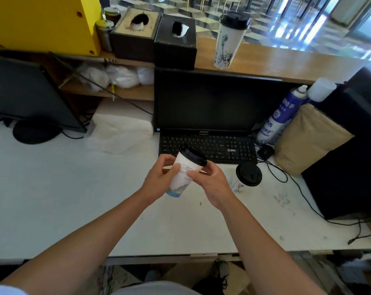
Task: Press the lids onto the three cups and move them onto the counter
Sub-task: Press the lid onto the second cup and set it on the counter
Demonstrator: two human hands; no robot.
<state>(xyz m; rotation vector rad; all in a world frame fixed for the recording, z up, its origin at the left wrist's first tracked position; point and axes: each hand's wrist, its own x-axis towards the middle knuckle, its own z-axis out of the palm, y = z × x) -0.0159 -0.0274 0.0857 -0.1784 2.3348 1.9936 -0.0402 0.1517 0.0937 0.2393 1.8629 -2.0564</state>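
Note:
I hold a white paper cup (185,171) with a black lid (193,156) tilted above the white desk (63,188). My left hand (161,179) wraps its lower body. My right hand (210,179) grips it just under the lid. A second white cup (236,185) stands on the desk right of my right hand, a black lid (249,173) on top of it. A third lidded cup (228,41) stands upright on the raised wooden counter (286,60) behind the monitor.
A black monitor (212,101) and keyboard (208,146) sit right behind the held cup. Two tissue boxes (154,37) and a yellow box (44,24) line the counter's left. A spray can (276,118), brown bag (308,137) and black case (350,150) crowd the right side; cables trail there.

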